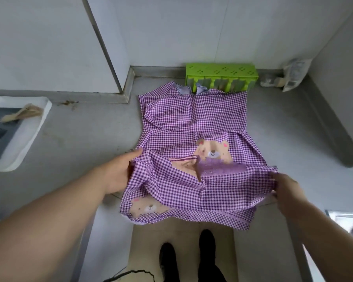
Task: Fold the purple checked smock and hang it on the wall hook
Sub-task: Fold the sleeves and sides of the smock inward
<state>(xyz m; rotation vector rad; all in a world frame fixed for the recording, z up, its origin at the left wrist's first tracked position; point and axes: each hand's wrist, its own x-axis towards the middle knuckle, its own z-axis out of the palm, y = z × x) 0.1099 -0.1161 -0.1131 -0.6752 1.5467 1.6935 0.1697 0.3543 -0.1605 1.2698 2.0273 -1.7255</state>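
Note:
The purple checked smock (194, 119) lies on the grey counter (86, 135), collar toward the wall, a bear print near its middle. Its lower part hangs over the counter's front edge and is lifted between my hands, a second bear print showing at the lower left. My left hand (120, 171) grips the smock's left edge, thumb on top. My right hand (287, 188) pinches the right edge of the raised hem. No wall hook is in view.
A green perforated rack (220, 76) stands against the back wall behind the collar. A white tray (35, 127) holding a beige item sits at the left. A plastic packet (293, 76) leans in the back right corner. My feet stand on the floor below the counter's edge.

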